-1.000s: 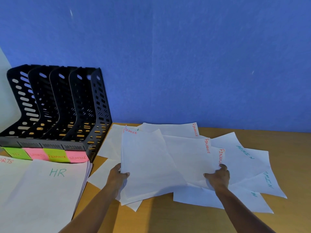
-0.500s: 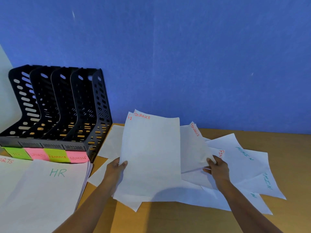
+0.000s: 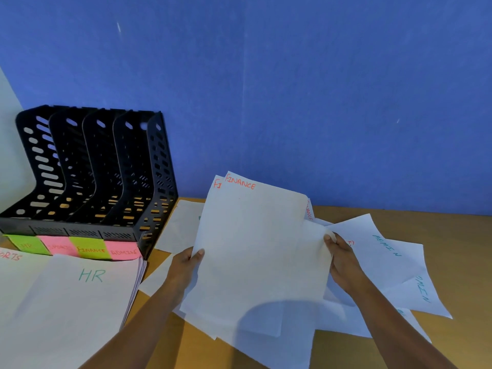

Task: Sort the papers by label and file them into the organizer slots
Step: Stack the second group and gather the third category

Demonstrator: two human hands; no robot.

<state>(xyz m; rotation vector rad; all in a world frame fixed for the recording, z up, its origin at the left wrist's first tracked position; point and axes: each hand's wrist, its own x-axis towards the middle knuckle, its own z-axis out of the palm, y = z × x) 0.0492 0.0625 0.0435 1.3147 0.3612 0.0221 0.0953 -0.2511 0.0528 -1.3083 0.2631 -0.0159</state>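
White FINANCE sheets (image 3: 255,235), red-lettered, stand tilted and unevenly stacked.

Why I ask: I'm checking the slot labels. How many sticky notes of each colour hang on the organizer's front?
Green notes: 2 (HR, FINANCE)
Pink notes: 2 (one too blurred to read, ADMIN)
Total: 4

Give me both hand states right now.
Left hand: holding the left edge of the FINANCE sheets, thumb on top.
Right hand: holding the right edge of the same sheets.
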